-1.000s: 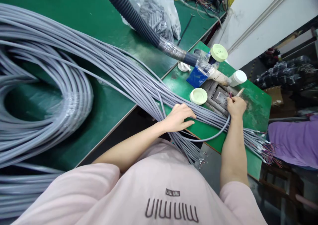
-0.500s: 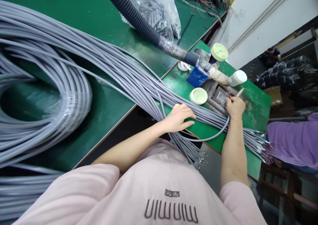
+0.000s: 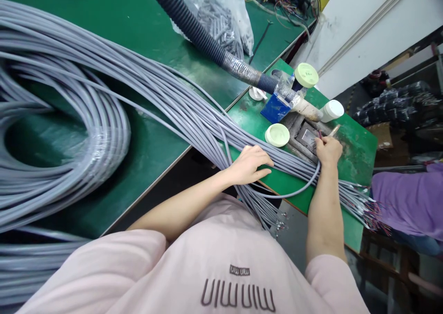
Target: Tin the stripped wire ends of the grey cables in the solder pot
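My right hand point(image 3: 328, 151) is closed around the end of a grey cable point(image 3: 298, 193). The cable's thin dark-red wires point(image 3: 320, 134) stick out past my fingers at the edge of a solder pot point(image 3: 296, 137) with a flat silvery surface. From my grip the cable loops down and back to the left. My left hand point(image 3: 249, 165) lies over a long bundle of grey cables point(image 3: 204, 120), fingers stretched out and thumb apart. Under my right forearm the bundle carries on to stripped ends point(image 3: 367, 208) with white, red and dark wires.
A black fume hose point(image 3: 194, 23) reaches the pot beside a blue box point(image 3: 276, 108). A pale green lid point(image 3: 277, 135) and white jar point(image 3: 332, 111) flank the pot. Coiled cable point(image 3: 107, 143) fills the left bench. A person in a purple top point(image 3: 408, 203) is at right.
The view has shifted very slightly. Both hands keep nearly the same place, and the right hand still holds the cable end by the pot.
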`<state>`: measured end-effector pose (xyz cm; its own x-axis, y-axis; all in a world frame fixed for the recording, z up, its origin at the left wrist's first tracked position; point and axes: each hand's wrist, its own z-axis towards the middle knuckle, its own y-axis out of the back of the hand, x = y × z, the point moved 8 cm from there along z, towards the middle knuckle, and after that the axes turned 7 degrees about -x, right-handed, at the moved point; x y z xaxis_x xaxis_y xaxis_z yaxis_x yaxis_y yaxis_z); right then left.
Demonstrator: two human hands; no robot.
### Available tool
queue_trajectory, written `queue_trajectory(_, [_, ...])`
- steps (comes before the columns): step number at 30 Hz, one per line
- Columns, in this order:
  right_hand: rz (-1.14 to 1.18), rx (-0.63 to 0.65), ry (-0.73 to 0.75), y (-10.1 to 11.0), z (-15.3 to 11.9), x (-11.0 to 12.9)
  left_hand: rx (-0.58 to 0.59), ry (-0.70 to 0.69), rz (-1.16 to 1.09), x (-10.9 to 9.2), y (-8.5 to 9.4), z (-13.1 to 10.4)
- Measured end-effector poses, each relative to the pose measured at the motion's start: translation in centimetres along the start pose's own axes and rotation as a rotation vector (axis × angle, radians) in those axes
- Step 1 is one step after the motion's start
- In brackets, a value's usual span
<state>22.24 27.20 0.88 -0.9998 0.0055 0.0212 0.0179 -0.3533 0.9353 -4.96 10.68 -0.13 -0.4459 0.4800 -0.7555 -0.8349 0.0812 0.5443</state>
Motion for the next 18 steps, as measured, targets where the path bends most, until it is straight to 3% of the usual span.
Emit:
queue_trajectory(7, [0.504, -0.181, 0.001, 4.7, -2.8, 1.5, -0.015, -0.008, -0.014, 0.0, 0.1, 0.1])
queue_trajectory(13, [1.046, -0.143, -0.182, 7.3, -8.8, 5.5, -0.066, 0.042, -0.074, 0.1, 0.1, 0.2])
queue_trajectory(16, [1.289, -0.07, -0.293, 7.1, -11.6, 7.7, -0.223, 0.162, -0.336, 0.2, -0.1, 0.2])
queue_trajectory(18, [1.388, 0.0, -0.345, 6.8, -13.2, 9.0, -0.289, 0.228, -0.678, 0.0, -1.2, 0.2])
